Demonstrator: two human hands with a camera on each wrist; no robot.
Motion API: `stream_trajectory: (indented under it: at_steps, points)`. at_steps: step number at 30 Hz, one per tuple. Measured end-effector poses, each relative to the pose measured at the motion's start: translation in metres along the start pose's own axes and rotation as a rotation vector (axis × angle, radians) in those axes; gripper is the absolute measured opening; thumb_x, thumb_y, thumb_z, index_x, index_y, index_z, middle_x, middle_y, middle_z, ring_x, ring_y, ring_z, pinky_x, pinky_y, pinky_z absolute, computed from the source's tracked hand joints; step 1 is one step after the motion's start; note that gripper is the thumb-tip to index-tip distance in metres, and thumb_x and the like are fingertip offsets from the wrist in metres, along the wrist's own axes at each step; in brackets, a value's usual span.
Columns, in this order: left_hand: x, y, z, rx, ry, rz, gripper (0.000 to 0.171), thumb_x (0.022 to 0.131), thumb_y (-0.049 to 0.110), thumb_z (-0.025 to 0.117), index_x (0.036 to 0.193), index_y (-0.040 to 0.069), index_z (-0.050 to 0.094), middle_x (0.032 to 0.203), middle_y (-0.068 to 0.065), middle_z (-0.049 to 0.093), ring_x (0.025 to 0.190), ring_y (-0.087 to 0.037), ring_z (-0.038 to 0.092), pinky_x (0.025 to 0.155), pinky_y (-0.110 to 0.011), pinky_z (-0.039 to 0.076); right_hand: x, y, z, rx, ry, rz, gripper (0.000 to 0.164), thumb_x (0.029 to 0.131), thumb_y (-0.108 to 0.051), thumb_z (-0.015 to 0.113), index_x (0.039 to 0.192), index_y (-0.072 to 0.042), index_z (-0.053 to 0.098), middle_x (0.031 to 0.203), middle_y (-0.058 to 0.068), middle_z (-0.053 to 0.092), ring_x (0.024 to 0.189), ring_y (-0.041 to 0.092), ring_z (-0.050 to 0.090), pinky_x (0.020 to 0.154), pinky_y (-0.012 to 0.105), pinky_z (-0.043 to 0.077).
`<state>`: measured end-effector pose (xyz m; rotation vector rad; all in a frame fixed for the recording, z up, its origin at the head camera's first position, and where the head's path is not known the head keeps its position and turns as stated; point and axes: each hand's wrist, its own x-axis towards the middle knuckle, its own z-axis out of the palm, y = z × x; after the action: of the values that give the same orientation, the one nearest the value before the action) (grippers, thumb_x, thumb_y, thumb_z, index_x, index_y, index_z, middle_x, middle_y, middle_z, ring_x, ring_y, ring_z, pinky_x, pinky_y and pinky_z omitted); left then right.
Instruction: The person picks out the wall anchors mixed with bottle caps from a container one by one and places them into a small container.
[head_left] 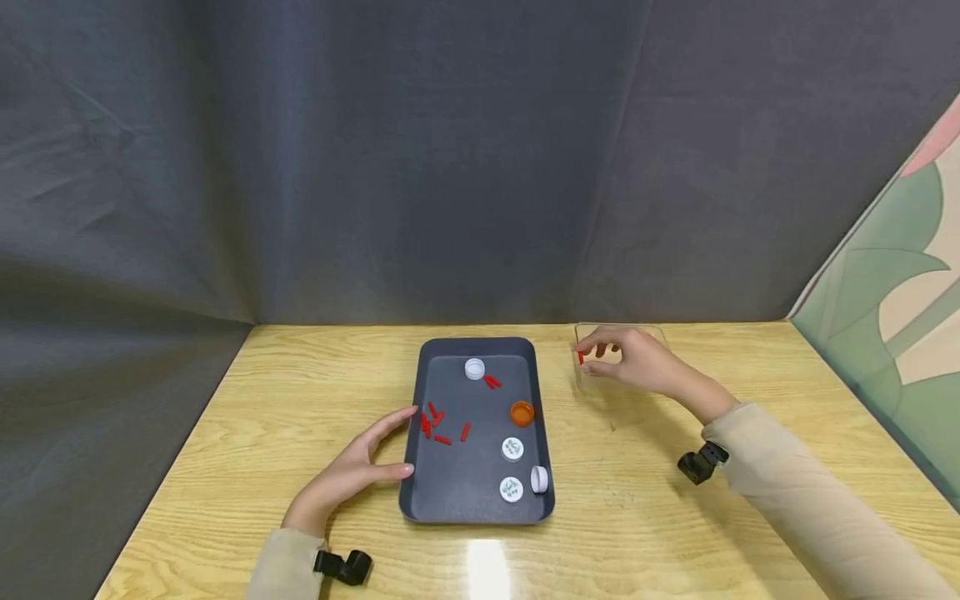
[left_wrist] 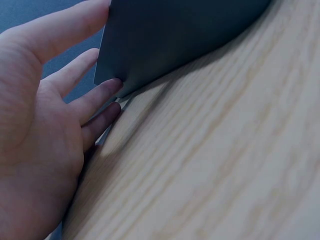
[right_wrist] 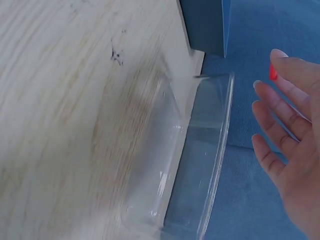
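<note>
My right hand (head_left: 630,358) pinches a small red stick (head_left: 581,357) between thumb and index finger, over the left side of a clear plastic box (right_wrist: 200,150). In the right wrist view the other fingers are spread and the red stick (right_wrist: 273,71) shows by the thumb tip. My left hand (head_left: 352,471) touches the left rim of a dark grey tray (head_left: 457,508), its thumb and fingers fairly straight. The left wrist view shows the fingertips of that hand (left_wrist: 60,110) against the tray's outer wall (left_wrist: 165,45). Several red sticks (head_left: 443,440) lie in the tray's left half.
Inside the tray are an orange cap (head_left: 522,413), a white ring-like cap (head_left: 474,369) at the back, two white lids with green print (head_left: 512,449) and a white cap on edge (head_left: 539,479). A dark curtain (head_left: 450,167) hangs behind the wooden table (head_left: 315,367).
</note>
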<state>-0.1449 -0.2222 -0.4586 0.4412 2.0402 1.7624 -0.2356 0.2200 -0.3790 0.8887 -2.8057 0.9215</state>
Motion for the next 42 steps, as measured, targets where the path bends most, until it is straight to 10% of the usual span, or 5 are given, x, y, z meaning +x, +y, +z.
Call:
stream_trajectory:
  at_steps: [17,42]
  points:
    - [0.002,-0.002,0.002,0.010,0.007,0.028,0.079,0.086,0.009,0.077,0.154,0.018,0.037,0.160,-0.003,0.029,0.148,-0.027,0.016,0.116,-0.059,0.008,-0.011,0.030,0.011,-0.003,0.009,0.129,0.021,0.089,-0.017,0.076,0.109,-0.010,0.075,0.099,0.000,0.072,0.082,0.014,0.060,0.073,0.040,0.047]
    - [0.000,0.000,0.001,0.013,0.003,0.024,0.080,0.087,0.009,0.076,0.155,0.018,0.036,0.160,-0.003,0.028,0.148,-0.028,0.016,0.116,-0.059,0.009,0.004,0.016,0.010,0.044,0.032,0.086,0.026,0.090,-0.015,0.075,0.113,-0.004,0.073,0.098,0.002,0.072,0.084,0.017,0.062,0.077,0.039,0.047]
